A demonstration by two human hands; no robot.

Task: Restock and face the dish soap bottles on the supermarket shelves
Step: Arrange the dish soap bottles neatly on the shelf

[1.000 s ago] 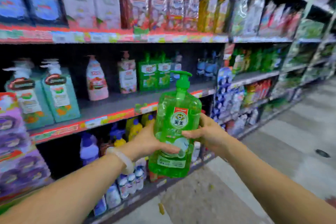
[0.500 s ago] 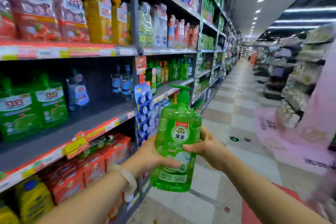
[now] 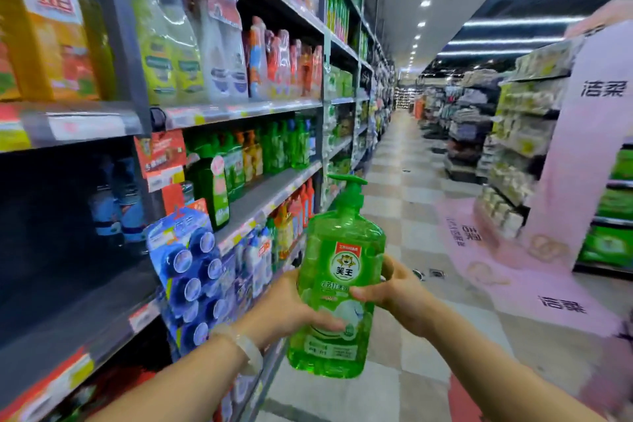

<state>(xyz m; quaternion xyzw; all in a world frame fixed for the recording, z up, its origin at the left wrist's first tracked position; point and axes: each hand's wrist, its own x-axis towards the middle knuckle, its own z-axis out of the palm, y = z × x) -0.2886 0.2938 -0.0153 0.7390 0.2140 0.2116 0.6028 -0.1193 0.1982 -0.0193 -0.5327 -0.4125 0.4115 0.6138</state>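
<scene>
Bottle (image 3: 337,288) upright in mid-air before your chest, over aisle floor, well apart from shelf (image 3: 267,193) with green soaps. Left hand (image 3: 287,310) wraps lower body, right hand (image 3: 399,295) grips other side. Risk, I judge: smooth plastic, heavy liquid; if you release one hand too early, bottle may slide and fall. Pump may catch upper shelf edge when you insert.

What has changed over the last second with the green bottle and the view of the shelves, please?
The view has swung right, from facing the shelves to looking down the aisle; the shelves now run along the left. The green pump bottle has travelled with the person. Unchanged: the left hand and right hand grip it upright from either side, label facing the camera, not yet shelved.
</scene>
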